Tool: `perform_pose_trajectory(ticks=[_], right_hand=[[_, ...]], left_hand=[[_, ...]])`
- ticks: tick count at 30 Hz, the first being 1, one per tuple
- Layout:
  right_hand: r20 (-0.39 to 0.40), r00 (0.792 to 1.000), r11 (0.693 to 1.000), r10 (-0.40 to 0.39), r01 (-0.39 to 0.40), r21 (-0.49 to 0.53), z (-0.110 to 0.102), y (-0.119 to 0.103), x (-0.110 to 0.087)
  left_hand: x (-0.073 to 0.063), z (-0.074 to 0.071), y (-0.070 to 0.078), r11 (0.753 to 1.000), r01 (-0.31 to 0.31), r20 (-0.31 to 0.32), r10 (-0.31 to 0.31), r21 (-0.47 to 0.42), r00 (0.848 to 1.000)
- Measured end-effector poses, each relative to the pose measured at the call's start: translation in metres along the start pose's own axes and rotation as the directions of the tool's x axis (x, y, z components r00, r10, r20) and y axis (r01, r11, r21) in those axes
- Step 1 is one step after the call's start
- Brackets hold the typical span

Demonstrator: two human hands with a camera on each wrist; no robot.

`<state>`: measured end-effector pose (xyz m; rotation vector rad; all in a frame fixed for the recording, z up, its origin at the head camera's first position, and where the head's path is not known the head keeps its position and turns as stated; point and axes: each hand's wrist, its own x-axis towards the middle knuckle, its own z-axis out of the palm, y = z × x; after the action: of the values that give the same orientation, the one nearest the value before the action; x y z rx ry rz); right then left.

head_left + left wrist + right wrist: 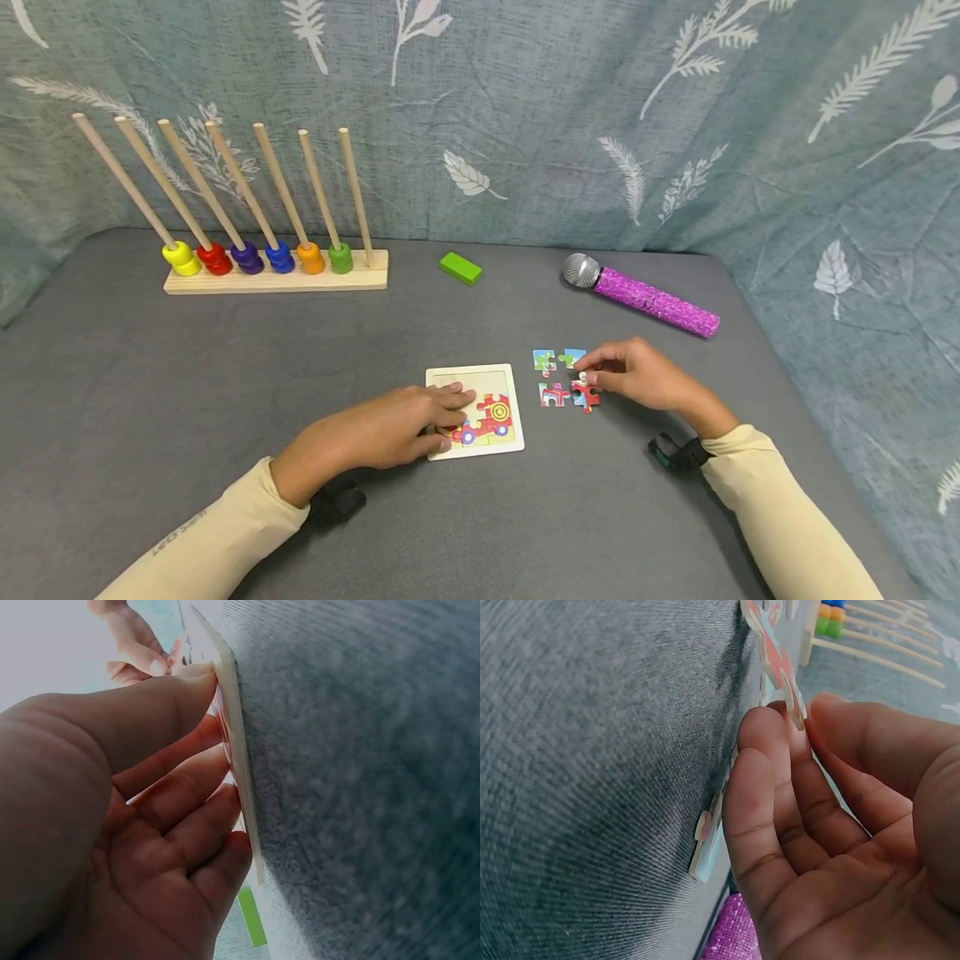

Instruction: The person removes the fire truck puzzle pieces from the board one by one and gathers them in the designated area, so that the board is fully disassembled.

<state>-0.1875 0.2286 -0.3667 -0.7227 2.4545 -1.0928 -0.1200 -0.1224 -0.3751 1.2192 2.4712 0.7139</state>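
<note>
My left hand (pixel 393 427) rests on a small wooden jigsaw board (pixel 517 432), its fingertips spread over the left part and hiding some of the picture. A red vehicle picture (pixel 493 410) of joined pieces shows inside the frame. To the right of the board, my right hand (pixel 651 377) pinches a red and blue puzzle piece (pixel 780 671) between thumb and fingers; that piece tilts up from the cloth in the right wrist view. Close by lie a blue-green piece (pixel 543 361), another such piece (pixel 572 357) and a red-and-white piece (pixel 552 396).
At the back left stands a wooden peg rack (pixel 277 282) with coloured beads on upright sticks. A green block (pixel 461 268) lies at the back middle, and a microphone with a glittery purple handle (pixel 656 302) at the back right. Patterned cloth (pixel 525 125) hangs behind.
</note>
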Motion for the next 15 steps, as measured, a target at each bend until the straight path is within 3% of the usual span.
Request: perform_pose_trajectory(ticks=[10, 15], right_hand=[[-0.002, 1.0, 1.0, -0.02, 0.02, 0.01, -0.0033, -0.0024, -0.003], [-0.041, 0.998, 0.999, -0.037, 0.037, -0.02, -0.0032, -0.0035, -0.0032]], left_hand=[[0.0002, -0.0001, 0.0004, 1.0, -0.006, 0.0, 0.006, 0.02, 1.0], [-0.0005, -0.0009, 0.0013, 0.999, -0.005, 0.002, 0.005, 0.033, 1.0]])
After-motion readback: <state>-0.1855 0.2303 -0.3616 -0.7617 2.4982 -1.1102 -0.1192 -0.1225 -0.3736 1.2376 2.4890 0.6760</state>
